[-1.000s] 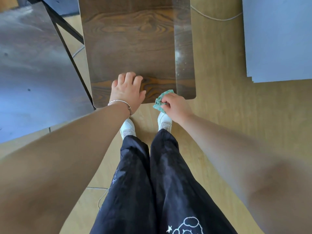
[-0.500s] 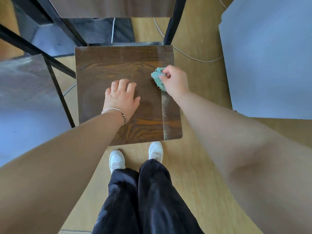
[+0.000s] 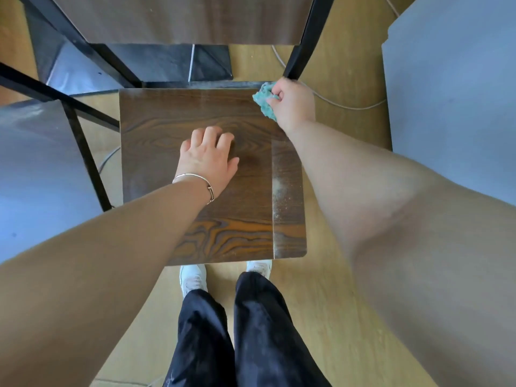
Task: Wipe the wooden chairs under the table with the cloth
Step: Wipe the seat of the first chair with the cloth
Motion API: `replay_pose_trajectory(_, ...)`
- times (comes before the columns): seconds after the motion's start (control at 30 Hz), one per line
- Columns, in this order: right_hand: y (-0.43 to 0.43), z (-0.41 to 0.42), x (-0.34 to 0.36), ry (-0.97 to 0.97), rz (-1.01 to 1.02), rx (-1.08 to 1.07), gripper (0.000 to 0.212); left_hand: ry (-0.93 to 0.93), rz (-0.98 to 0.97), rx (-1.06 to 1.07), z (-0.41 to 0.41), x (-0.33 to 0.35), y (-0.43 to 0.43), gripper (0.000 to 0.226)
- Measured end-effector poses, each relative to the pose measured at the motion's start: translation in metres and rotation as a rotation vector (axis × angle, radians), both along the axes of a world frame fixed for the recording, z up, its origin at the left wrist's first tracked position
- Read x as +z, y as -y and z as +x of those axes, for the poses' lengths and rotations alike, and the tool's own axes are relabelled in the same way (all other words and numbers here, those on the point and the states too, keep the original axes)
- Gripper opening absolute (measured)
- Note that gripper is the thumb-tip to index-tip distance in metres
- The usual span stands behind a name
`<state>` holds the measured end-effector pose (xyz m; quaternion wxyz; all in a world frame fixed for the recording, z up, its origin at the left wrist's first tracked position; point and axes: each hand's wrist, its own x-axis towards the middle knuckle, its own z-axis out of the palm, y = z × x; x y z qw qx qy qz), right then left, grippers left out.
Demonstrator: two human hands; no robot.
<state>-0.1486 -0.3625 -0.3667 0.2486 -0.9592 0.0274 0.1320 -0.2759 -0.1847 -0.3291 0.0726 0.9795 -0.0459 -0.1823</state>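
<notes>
A dark wooden chair seat [image 3: 173, 121] with bold grain stands in front of my legs; its backrest [image 3: 195, 18] on black metal posts is at the top. My left hand [image 3: 208, 160], wearing a thin bracelet, rests on the middle of the seat with fingers bent at the tips. My right hand [image 3: 291, 104] grips a bunched teal cloth [image 3: 264, 101] and presses it on the seat's far right corner, beside the right back post. A dusty, paler strip runs along the seat's right edge.
A grey table top [image 3: 42, 174] with black metal legs [image 3: 89, 163] stands at the left. A grey board [image 3: 452, 93] lies at the right. A thin cable [image 3: 349, 106] runs across the wooden floor behind the chair. My shoes and dark trousers are at the seat's near edge.
My right hand has slid the cloth from the seat's near edge up to its far right corner. My left hand moved from the near edge to the seat's middle. The view tilted forward.
</notes>
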Motion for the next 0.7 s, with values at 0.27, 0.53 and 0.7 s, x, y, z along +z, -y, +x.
replay_pose_trajectory(0.27, 0.024, -0.081, 0.007, -0.062, 0.013, 0.193, 0.008, -0.059, -0.001, -0.045, -0.033, 0.01, 0.005, 0.049)
replay_pose_trajectory(0.53, 0.04, -0.199, 0.007, -0.084, 0.084, 0.227, 0.006, -0.076, -0.03, -0.031, -0.086, 0.016, 0.01, 0.049)
replay_pose_trajectory(0.7, 0.042, -0.253, 0.008, -0.16, 0.063, 0.224, 0.002, -0.081, -0.021, -0.077, -0.117, 0.017, 0.013, 0.049)
